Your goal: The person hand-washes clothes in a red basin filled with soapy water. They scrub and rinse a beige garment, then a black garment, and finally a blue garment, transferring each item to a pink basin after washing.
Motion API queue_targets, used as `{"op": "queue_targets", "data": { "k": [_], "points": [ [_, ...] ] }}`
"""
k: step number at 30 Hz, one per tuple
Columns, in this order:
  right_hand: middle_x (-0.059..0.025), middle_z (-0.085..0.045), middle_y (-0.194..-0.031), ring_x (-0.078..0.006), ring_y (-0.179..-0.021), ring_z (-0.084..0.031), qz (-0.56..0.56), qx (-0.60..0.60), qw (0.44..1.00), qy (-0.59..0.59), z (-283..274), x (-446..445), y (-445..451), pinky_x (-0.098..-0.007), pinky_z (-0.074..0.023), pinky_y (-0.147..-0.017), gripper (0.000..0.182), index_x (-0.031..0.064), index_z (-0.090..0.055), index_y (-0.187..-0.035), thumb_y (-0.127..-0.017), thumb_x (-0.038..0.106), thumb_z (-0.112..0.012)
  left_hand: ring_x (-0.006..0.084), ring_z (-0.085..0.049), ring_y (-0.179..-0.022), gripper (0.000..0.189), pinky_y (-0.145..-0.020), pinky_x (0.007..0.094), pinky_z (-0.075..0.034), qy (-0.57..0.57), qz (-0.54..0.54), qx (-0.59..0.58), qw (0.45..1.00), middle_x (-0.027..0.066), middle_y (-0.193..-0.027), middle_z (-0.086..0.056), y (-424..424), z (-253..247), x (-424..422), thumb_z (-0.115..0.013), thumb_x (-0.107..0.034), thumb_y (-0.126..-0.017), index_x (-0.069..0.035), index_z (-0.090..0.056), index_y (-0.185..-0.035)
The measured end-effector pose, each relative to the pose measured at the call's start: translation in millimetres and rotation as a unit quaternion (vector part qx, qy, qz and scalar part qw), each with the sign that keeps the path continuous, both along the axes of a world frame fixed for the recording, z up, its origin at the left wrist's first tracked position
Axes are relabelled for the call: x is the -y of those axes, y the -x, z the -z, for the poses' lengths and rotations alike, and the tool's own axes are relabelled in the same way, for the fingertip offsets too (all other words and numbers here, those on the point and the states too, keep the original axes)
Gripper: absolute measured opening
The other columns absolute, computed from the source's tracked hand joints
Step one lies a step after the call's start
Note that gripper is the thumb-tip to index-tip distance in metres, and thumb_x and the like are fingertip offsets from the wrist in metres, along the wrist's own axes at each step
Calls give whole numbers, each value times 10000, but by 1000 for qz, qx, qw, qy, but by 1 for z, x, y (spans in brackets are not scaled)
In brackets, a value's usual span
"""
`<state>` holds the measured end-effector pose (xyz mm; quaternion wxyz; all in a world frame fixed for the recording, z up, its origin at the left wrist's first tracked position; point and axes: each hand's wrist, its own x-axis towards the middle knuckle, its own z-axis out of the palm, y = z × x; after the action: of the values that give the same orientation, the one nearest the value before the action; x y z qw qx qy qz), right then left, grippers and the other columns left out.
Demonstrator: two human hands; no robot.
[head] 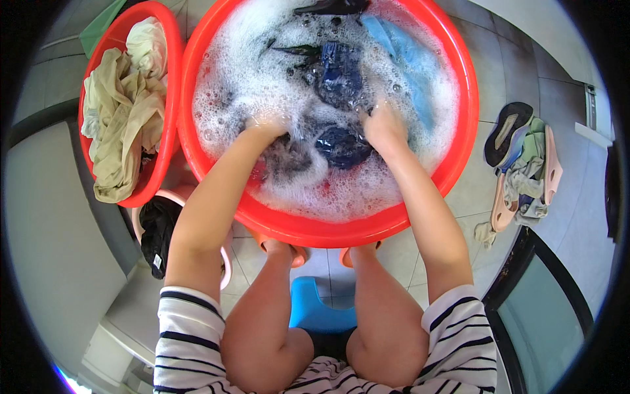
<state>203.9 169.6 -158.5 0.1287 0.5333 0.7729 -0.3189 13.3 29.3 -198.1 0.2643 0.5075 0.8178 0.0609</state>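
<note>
A large round red plastic basin (322,236) full of sudsy water stands before me. Dark navy wet cloth (342,145) lies in the foam between my hands, with more of it (339,69) farther up. My left hand (269,123) is partly under the suds at dark fabric, its fingers hidden. My right hand (386,123) has its fingers curled on the edge of the navy cloth, fingertips partly under foam. Light blue cloth (418,83) floats along the right side of the basin, and a black piece (334,7) shows at the far edge.
A smaller red basin (172,74) at left holds beige and white clothes (123,113). Below it, a pink tub (227,268) holds black clothing (160,231). Slippers, a shoe (507,133) and socks (529,172) lie on the tiles at right. A blue plastic stool (320,315) is beneath me.
</note>
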Motion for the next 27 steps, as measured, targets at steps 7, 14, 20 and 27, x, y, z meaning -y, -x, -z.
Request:
{"op": "queue_targets", "data": {
  "k": [7, 14, 20, 27],
  "points": [
    [-110, -582, -859, -253, -857, -586, -39, -177, 982, -47, 0, -13, -58, -352, -462, -766, 272, 19, -561, -940, -688, 56, -654, 95, -590, -777, 110, -740, 233, -453, -253, -429, 539, 679, 24, -869, -647, -22, -122, 24, -567, -85, -870, -12, -623, -931],
    [24, -401, -769, -82, -744, -406, 226, -486, 819, 206, -91, -3, -82, -221, -351, -671, 275, 82, -449, -748, -573, -100, -560, 133, -509, -701, 63, -691, 256, -401, -421, -421, 475, 648, 74, -780, -572, 1, -155, 74, -539, -67, -775, -11, -528, -749],
    [4, -391, -772, -113, -734, -383, 256, -588, 760, 108, -156, 10, -100, -219, -308, -705, 296, 95, -415, -751, -527, -10, -577, 187, -455, -689, 69, -637, 315, -351, -426, -139, 145, 882, 86, -671, -517, 16, -169, 72, -608, -20, -672, 31, -561, -678],
    [-119, -504, -1006, -256, -962, -518, -49, -399, 915, 27, -80, 29, -53, -317, -390, -864, 465, 69, -511, -1164, -718, -10, -614, 375, -410, -1176, 713, -991, 451, -347, -158, 10, 81, 984, 201, -1256, -451, -32, -97, 39, -706, -360, -761, -164, -402, -1376]
  ]
}}
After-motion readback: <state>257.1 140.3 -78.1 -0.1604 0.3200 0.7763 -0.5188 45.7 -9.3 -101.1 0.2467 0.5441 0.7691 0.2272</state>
